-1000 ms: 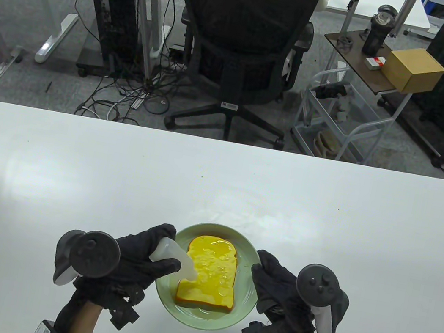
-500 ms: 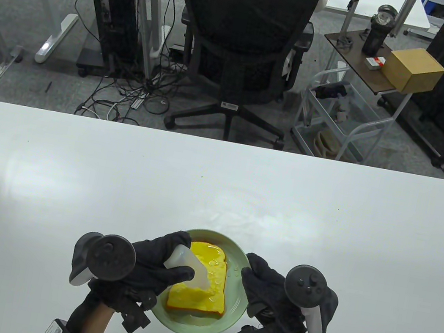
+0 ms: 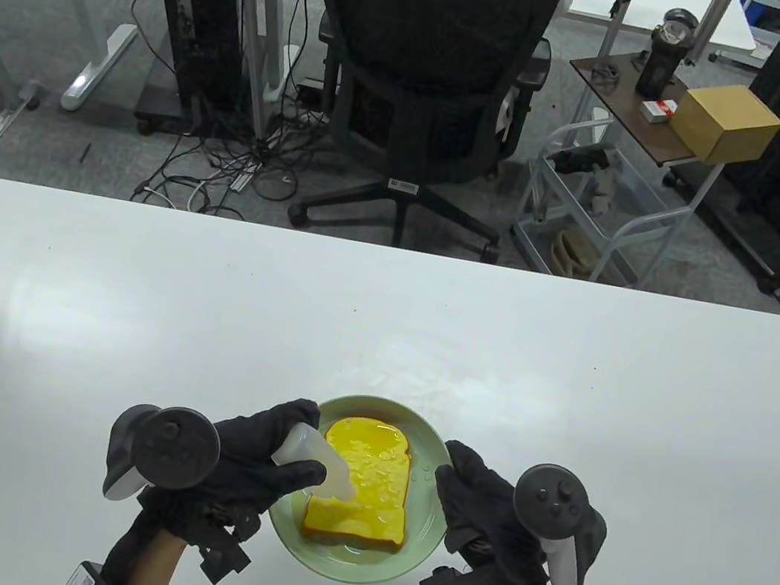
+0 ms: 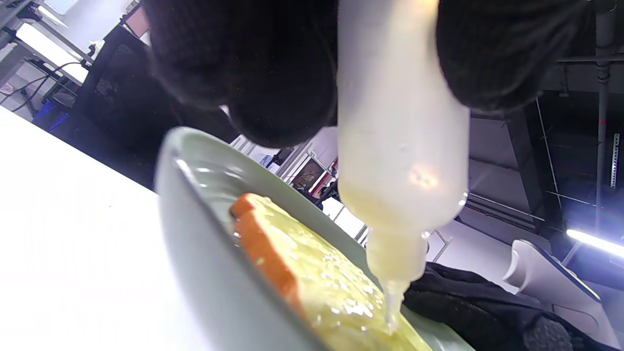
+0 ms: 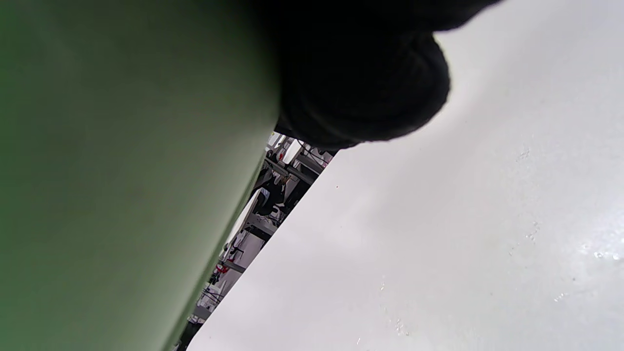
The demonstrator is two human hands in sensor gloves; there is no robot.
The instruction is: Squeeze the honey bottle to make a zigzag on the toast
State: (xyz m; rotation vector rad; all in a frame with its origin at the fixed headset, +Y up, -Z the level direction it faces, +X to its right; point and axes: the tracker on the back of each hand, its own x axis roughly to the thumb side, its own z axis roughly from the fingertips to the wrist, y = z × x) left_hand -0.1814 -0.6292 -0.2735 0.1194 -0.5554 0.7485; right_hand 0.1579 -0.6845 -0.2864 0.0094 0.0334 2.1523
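Note:
A yellow slice of toast [image 3: 365, 486] with glossy honey on it lies on a pale green plate [image 3: 418, 539] near the table's front edge. My left hand [image 3: 270, 460] grips a translucent squeeze bottle [image 3: 315, 462] tilted down to the right, its nozzle over the toast's left side. In the left wrist view the bottle [image 4: 399, 141] points down and a thread of honey runs from its tip onto the toast [image 4: 312, 278]. My right hand [image 3: 473, 503] holds the plate's right rim; in the right wrist view a gloved finger [image 5: 360, 87] lies against the plate's green wall [image 5: 122, 170].
The white table [image 3: 131, 307] stretches wide to the left, right and behind the plate. Small wet smears [image 3: 434, 383] show on the table just behind the plate. An office chair [image 3: 419, 86] stands beyond the table's far edge.
The plate and both hands shifted left and toward me, then back right and away. The bottle's nozzle moved across the toast from its left edge to the middle and back toward the left.

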